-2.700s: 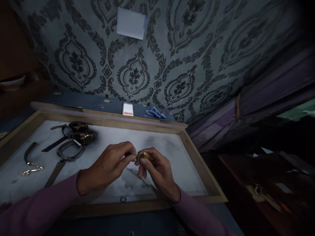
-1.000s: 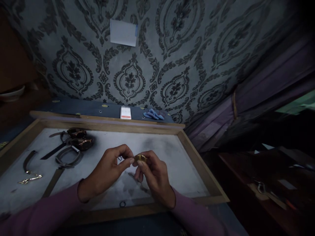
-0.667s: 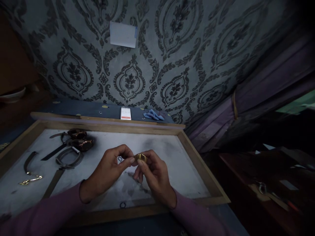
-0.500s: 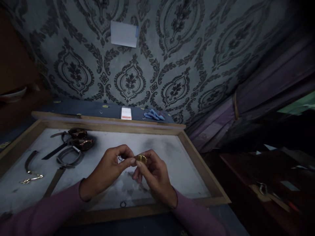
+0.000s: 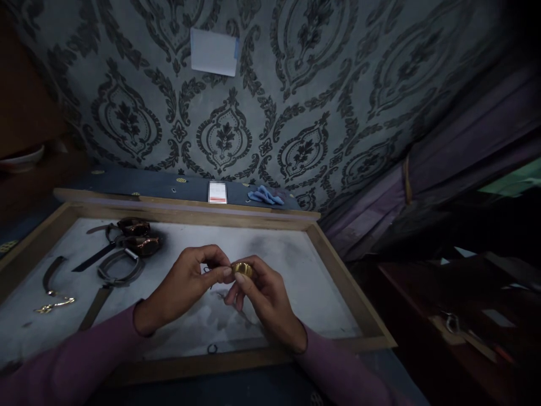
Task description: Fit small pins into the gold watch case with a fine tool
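Over the framed board (image 5: 325,276), my right hand (image 5: 273,299) pinches a small, rounded, shiny gold-coloured piece (image 5: 243,270) between thumb and fingers. Thumb and forefinger of my left hand (image 5: 188,285) are closed at its left end. Their tips hide the part they grip. A thin dark loop (image 5: 207,270) shows beside the left fingers. Below my hands, a small dark ring (image 5: 212,349) lies near the board's front edge. To the left lie brown sunglasses (image 5: 143,245), a grey looped strap (image 5: 120,269) and a dark strap with a gold-coloured chain-like end (image 5: 54,305).
A raised wooden rim surrounds the white board. Behind it, a lit phone-like screen (image 5: 217,192) and a crumpled blue cloth (image 5: 265,195) rest on dark patterned fabric (image 5: 158,183). At right stands a dark red table (image 5: 409,293) with tools and scraps. A purple curtain (image 5: 380,208) hangs beside the patterned wall.
The gold-coloured piece has turned slightly in my fingers, so more of its ridged front shows. Both hands remain in nearly the same place.
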Demonstrator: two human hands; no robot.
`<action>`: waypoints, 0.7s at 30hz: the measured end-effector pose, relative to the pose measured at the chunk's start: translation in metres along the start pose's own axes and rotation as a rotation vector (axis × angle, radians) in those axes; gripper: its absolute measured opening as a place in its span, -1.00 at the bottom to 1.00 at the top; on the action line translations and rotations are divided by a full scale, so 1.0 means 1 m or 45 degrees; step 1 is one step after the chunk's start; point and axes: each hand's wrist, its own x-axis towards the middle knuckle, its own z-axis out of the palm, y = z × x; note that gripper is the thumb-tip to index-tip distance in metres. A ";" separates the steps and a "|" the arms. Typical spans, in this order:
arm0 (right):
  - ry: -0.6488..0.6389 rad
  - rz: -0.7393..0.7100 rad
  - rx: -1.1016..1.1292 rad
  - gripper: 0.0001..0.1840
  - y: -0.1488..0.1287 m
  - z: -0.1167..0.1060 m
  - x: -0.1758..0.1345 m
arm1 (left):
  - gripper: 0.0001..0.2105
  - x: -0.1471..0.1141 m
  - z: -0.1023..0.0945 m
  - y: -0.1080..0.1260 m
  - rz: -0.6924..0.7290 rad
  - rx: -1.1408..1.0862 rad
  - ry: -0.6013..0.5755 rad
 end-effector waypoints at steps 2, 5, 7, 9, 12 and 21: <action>-0.012 0.006 0.051 -0.85 0.001 0.000 0.001 | -0.86 0.000 0.000 0.001 0.038 0.035 -0.007; -0.022 0.023 0.094 -0.84 0.000 0.000 0.002 | -0.83 -0.001 -0.001 0.002 0.050 0.101 -0.030; -0.026 0.039 0.119 -0.82 0.000 0.000 0.003 | -0.82 -0.001 -0.001 0.003 0.066 0.150 -0.031; -0.027 0.069 0.150 -0.81 0.000 0.000 0.005 | -0.83 -0.001 -0.001 0.002 0.114 0.215 -0.022; -0.024 0.133 0.193 -0.79 0.002 0.000 0.006 | -0.83 -0.002 0.000 0.000 0.193 0.336 -0.025; -0.066 0.230 0.164 -0.75 0.002 -0.001 0.007 | -0.82 -0.005 -0.001 -0.005 0.257 0.511 -0.016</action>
